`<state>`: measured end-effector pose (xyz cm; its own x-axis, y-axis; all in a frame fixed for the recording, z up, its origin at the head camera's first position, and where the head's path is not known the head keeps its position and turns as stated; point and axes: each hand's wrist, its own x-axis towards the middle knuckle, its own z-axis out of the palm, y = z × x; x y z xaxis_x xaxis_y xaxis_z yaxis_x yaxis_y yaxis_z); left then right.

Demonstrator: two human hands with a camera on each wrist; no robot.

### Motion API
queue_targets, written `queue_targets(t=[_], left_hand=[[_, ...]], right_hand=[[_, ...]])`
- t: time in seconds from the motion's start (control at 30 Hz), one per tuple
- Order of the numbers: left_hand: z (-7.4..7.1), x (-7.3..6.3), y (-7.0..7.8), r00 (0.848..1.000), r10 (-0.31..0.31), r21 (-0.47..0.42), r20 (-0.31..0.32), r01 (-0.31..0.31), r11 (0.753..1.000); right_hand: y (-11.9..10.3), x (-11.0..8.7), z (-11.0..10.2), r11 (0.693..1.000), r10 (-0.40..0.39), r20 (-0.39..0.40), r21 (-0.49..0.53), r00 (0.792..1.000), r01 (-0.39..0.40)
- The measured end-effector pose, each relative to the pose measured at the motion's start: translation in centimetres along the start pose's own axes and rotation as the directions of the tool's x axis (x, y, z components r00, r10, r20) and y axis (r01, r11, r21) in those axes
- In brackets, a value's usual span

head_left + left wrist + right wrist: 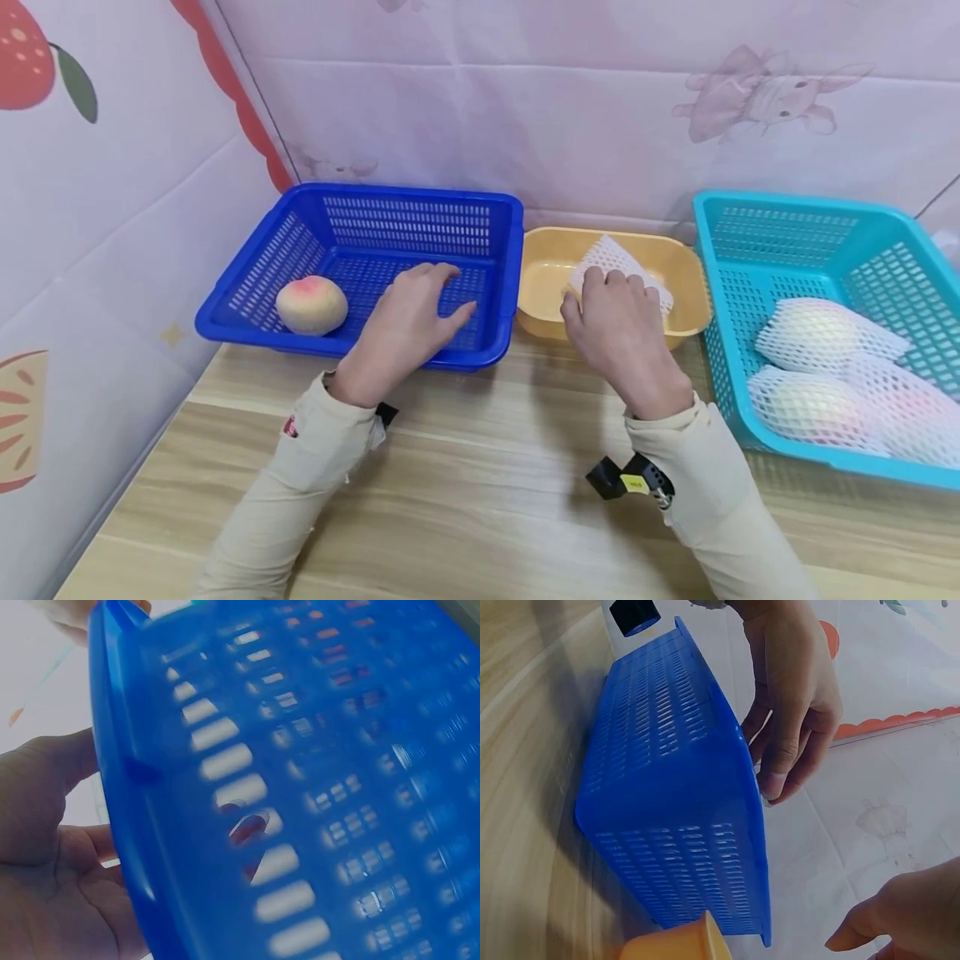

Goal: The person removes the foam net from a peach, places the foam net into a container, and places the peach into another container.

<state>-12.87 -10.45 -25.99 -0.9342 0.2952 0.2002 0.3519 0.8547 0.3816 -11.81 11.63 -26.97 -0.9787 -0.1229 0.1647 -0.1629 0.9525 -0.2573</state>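
Note:
In the head view, my left hand [408,321] hovers over the blue basket [360,192], fingers loosely bent and thumb apart, holding nothing. To its left, a pale peach [312,306] with a pink top lies in that basket. My right hand [621,325] is over the yellow tub [540,283], at a white foam net sleeve [618,254]. Its fingertips are partly hidden, so contact with the sleeve is unclear. The right wrist view shows the right thumb [855,926] extended, with nothing visible against its tip. Through the blue basket's slots, left fingers [251,825] appear in the left wrist view.
A teal basket [720,367] stands on the right, holding several peaches [821,333] in white foam nets. All three containers sit side by side on a wooden table [480,500]. Printed cloth walls [480,108] rise behind and at the left.

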Motion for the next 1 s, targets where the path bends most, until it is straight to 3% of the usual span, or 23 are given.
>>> queue_targets(t=[0.57,0.83,1.0], left_hand=[[2.2,0.8,3.6,0.989,0.148,-0.01,-0.01,-0.148,0.989],[3.0,0.9,4.9,0.975,0.222,-0.003,-0.031,-0.222,0.975],[3.5,0.9,5.9,0.97,0.243,-0.011,0.0,-0.243,0.97]], right_hand=[[2.2,-1.0,-1.5,1.0,-0.01,-0.037,0.011,0.999,0.01],[3.8,-1.9,-3.7,0.997,0.051,0.005,0.049,0.999,-0.051],[5.2,-2.6,-4.8,0.995,0.085,0.031,0.052,0.996,-0.087]])
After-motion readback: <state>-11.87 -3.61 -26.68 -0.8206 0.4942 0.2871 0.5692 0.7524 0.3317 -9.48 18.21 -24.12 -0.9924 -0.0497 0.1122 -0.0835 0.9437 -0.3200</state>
